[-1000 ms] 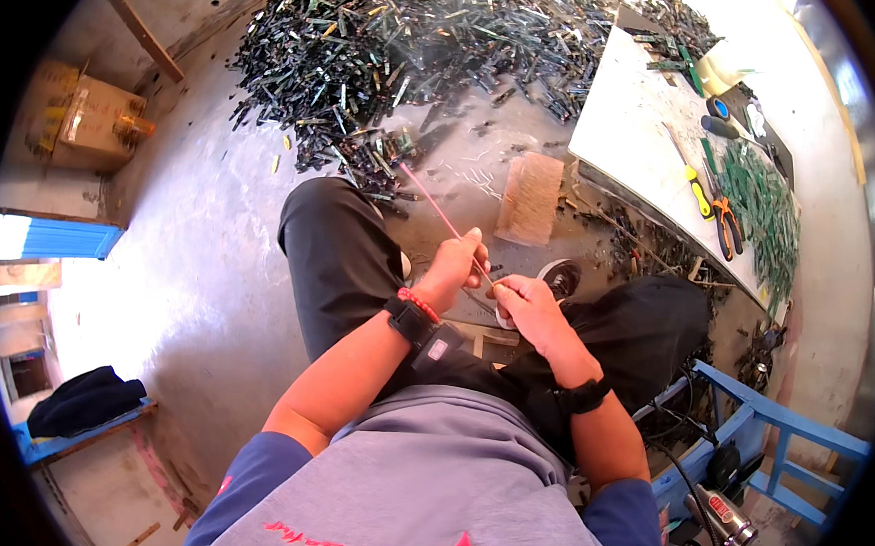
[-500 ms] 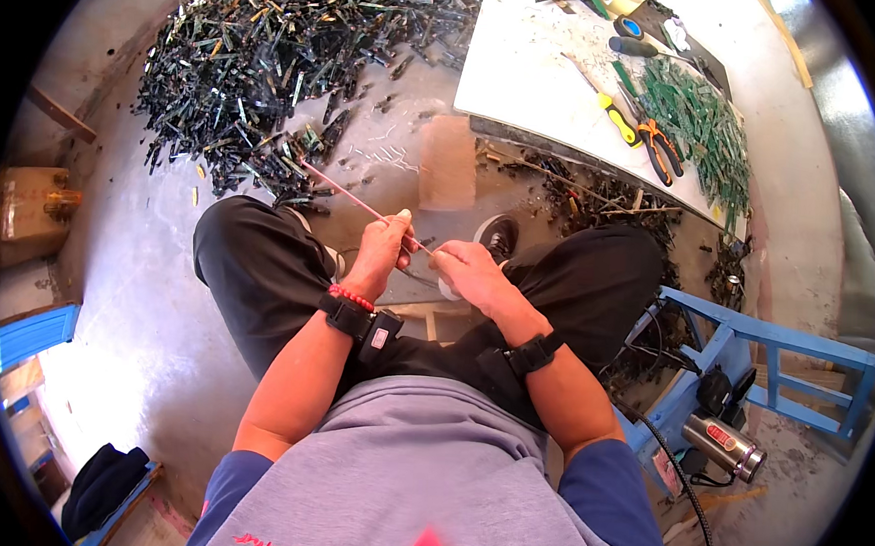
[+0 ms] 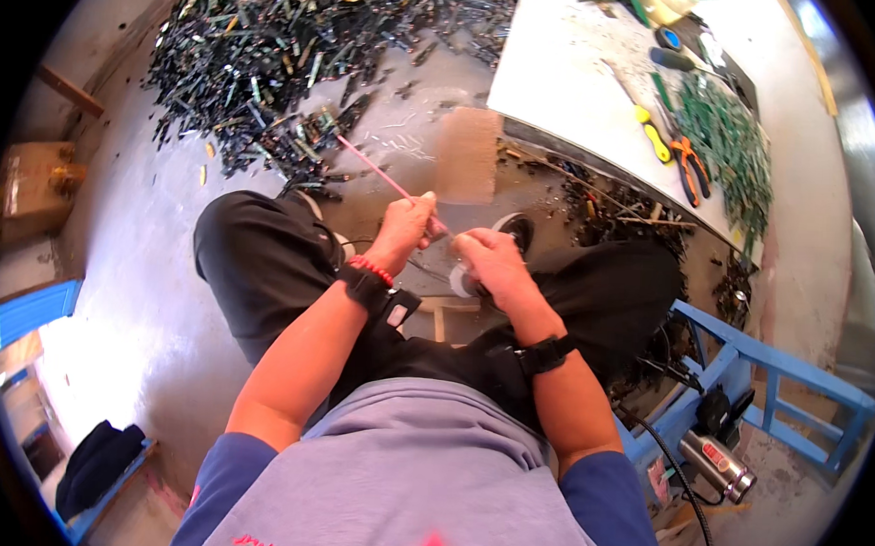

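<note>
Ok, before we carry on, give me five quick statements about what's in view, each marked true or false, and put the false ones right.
1. The left hand holds a thin pink rod. True.
2. The orange-and-black pliers lie on the floor. False: they lie on the white tabletop.
3. A metal flask is at the person's right, by a blue frame. True.
4. The red beaded bracelet is on the right wrist. False: it is on the left wrist.
5. The pile of dark strips lies to the left of the white tabletop. True.
</note>
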Available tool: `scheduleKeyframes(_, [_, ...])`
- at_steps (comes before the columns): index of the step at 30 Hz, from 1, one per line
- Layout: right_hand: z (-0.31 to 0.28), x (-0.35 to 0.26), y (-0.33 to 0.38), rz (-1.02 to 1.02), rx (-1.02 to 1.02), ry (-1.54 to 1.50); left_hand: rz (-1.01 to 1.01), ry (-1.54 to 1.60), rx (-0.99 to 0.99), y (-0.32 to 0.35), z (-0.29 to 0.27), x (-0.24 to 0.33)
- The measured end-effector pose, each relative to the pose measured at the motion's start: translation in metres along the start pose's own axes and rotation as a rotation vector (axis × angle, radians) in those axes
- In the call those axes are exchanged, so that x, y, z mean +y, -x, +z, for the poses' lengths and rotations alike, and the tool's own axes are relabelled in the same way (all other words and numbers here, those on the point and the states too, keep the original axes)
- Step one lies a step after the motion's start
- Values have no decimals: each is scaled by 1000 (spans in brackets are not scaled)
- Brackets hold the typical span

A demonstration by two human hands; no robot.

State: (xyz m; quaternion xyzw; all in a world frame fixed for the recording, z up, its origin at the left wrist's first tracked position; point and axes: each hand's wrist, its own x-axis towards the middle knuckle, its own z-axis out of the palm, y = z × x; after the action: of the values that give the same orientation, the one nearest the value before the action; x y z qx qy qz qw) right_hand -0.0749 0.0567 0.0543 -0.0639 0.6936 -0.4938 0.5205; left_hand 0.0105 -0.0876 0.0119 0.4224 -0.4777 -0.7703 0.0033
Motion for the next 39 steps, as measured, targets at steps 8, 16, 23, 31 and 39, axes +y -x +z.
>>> scheduleKeyframes(8, [-12,20,-57,5,321,-120,1,-18,211,-56,-18,7])
scheduleKeyframes(16, [-30,36,-132,-64,526,644,-78,170,390,-116,-46,-4])
scheduleKeyframes(23, [-34,40,-176,82,541,854,-130,312,514,-155,-64,-32])
scheduleKeyframes(31, [-16,48,-224,20,519,902,-131,326,581,-200,-72,-51])
scheduleKeyframes(39, [-4,72,-246,75,654,1006,-183,155,600,-232,-67,-62])
